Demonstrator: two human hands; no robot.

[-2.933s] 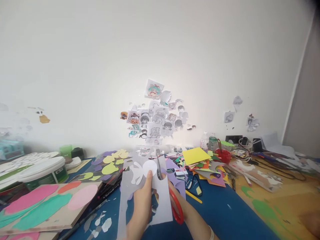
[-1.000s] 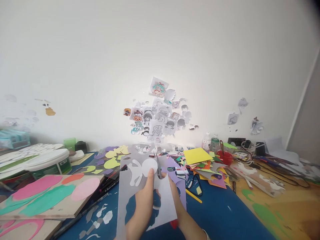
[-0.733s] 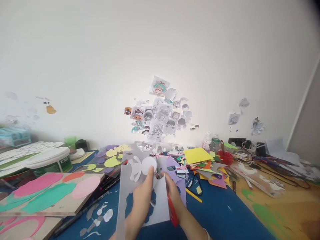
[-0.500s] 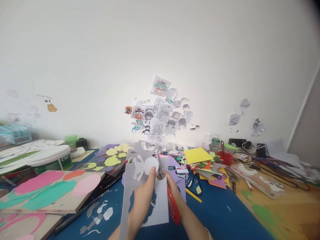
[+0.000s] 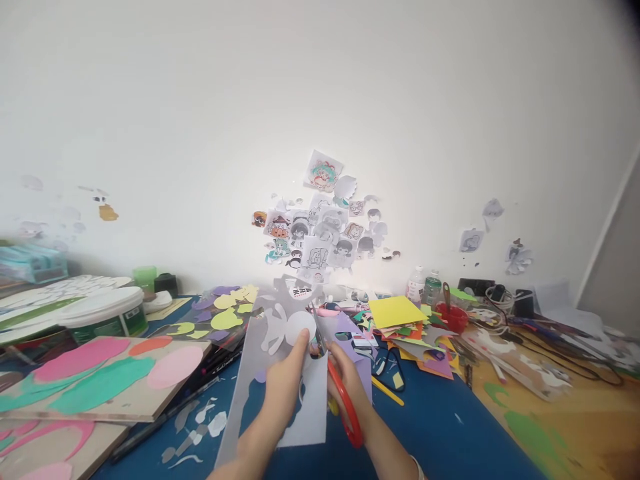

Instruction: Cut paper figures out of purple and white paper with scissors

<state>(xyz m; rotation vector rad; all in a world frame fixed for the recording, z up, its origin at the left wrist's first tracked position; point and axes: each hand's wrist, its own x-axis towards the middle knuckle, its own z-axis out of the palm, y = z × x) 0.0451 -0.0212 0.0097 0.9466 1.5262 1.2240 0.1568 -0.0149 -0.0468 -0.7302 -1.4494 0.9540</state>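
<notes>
— What was the room like?
— A blue desk (image 5: pixel 440 427) stood against a white wall (image 5: pixel 300 100) covered in cartoon cutouts (image 5: pixel 320 227), with paper scraps (image 5: pixel 410 333) along its far edge.
— And the hands?
— Above the near edge, the left hand (image 5: pixel 283 393) pinched a grey sheet (image 5: pixel 273 333) in a tight grip. The right hand (image 5: pixel 350 380) had its grip clenched through red-handled scissors (image 5: pixel 345 407), blades touching the sheet.

Blue tabletop (image 5: pixel 440 427) lies open beside the right hand (image 5: pixel 347 375); painted board (image 5: pixel 125 408) and markers (image 5: pixel 220 363) crowd the left.

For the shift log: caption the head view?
Left hand holds a pale grey cut-out paper sheet while right hand cuts it with red-handled scissors over a blue table.
</notes>
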